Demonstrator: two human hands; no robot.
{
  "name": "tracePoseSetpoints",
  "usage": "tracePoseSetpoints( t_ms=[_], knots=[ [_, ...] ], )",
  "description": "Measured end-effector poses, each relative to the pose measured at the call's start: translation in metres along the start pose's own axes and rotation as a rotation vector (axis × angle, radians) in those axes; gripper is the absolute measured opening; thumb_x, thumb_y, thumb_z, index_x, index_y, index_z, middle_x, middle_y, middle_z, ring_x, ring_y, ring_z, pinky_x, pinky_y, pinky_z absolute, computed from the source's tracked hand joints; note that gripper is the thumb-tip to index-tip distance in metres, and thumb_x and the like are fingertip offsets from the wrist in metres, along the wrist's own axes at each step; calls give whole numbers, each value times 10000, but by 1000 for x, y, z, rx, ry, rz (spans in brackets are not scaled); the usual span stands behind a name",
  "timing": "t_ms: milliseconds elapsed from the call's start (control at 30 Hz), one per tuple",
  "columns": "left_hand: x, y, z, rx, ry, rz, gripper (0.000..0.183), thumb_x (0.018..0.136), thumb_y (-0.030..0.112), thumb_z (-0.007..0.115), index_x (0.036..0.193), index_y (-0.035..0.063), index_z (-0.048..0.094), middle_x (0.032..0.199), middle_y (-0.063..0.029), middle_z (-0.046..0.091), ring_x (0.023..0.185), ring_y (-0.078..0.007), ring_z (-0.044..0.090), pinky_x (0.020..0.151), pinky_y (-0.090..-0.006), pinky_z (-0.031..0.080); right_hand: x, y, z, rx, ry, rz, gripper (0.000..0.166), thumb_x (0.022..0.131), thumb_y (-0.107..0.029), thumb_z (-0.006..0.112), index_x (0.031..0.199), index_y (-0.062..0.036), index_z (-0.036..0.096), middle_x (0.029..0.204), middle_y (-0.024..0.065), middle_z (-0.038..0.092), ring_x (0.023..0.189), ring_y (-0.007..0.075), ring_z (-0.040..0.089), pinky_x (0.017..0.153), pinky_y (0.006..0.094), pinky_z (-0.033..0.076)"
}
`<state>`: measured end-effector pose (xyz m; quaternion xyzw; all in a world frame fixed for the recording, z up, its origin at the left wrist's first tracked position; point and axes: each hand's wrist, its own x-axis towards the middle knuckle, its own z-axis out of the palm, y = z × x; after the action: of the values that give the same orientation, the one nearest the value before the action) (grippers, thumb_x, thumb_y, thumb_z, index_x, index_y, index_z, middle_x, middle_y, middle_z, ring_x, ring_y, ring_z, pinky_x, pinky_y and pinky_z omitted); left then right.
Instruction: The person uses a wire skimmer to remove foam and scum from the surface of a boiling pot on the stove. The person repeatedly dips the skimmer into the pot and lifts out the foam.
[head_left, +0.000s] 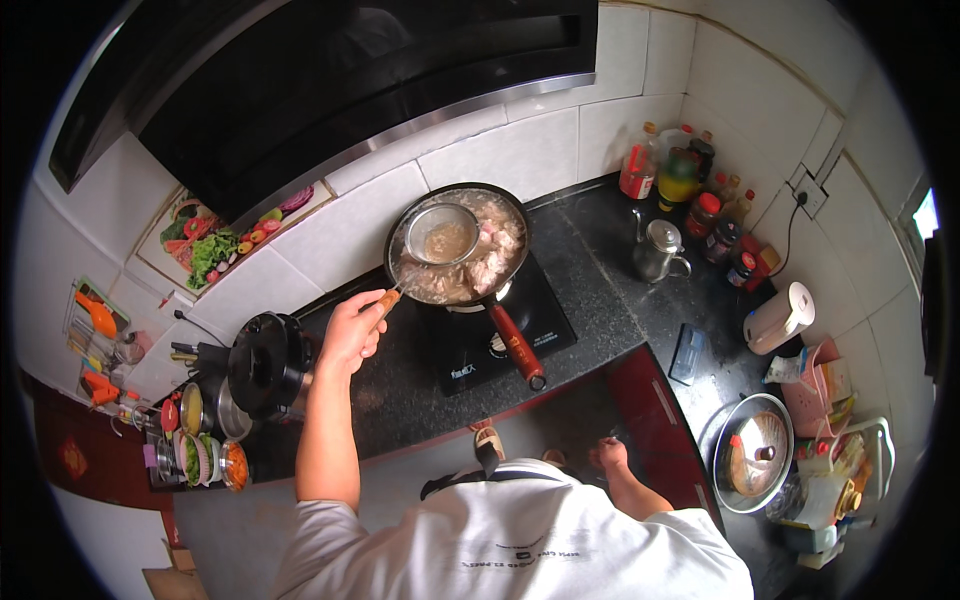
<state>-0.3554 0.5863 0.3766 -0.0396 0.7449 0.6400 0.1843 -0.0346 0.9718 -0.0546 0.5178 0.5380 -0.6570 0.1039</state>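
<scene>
My left hand (355, 330) grips the wooden handle (388, 301) of a round fine-mesh skimmer (444, 234). The mesh head is over the left part of a wok (523, 266), with brownish foam or liquid showing in it. Pieces of pale pink meat (491, 262) lie in cloudy, foamy liquid in the wok. Its red handle (516, 341) points toward me across the black gas hob (480, 345), and a bright spot shows under the rim. Low by the red cabinet, my right hand (611, 454) hangs with fingers curled; whether it holds something is unclear.
A black-lidded pot (268, 364) stands left of the hob, near bowls of cut vegetables (196, 457). To the right are a metal pitcher (660, 251), sauce bottles (677, 176), an electric kettle (780, 319) and a lidded basin (754, 454). A range hood (375, 90) overhangs the wall side.
</scene>
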Motion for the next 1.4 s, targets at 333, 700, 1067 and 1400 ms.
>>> tracePoseSetpoints(
  t_ms=[333, 700, 1067, 1400],
  knots=[
    [0, 16, 4, -42, 1, 34, 335, 990, 128, 557, 1310, 30, 543, 741, -43, 556, 438, -34, 362, 372, -203, 299, -3, 2, -7, 7, 26, 25, 162, 985, -102, 427, 991, -86, 588, 803, 134, 670, 648, 243, 657, 571, 395, 589],
    [-2, 24, 12, -64, 10, 92, 352, 991, 145, 568, 1326, 39, 537, 740, -39, 561, 436, -33, 375, 363, -202, 307, 0, -3, -5, 15, 37, 11, 164, 994, -139, 456, 1002, -86, 611, 819, 126, 676, 668, 244, 664, 593, 397, 589],
    [-6, -1, 32, -119, 63, 235, 370, 983, 143, 597, 1330, 31, 536, 710, -37, 556, 413, -35, 383, 345, -210, 309, 4, 3, -6, 17, 32, 8, 161, 978, -108, 437, 988, -94, 598, 808, 119, 675, 663, 243, 667, 574, 396, 587],
    [-3, -40, 55, -175, 89, 311, 371, 989, 144, 587, 1342, 47, 524, 721, -32, 557, 432, -36, 406, 344, -207, 321, 2, 7, -7, -18, 43, 4, 239, 964, -82, 380, 1035, -67, 607, 797, 138, 688, 637, 251, 671, 570, 380, 581]
  ],
)
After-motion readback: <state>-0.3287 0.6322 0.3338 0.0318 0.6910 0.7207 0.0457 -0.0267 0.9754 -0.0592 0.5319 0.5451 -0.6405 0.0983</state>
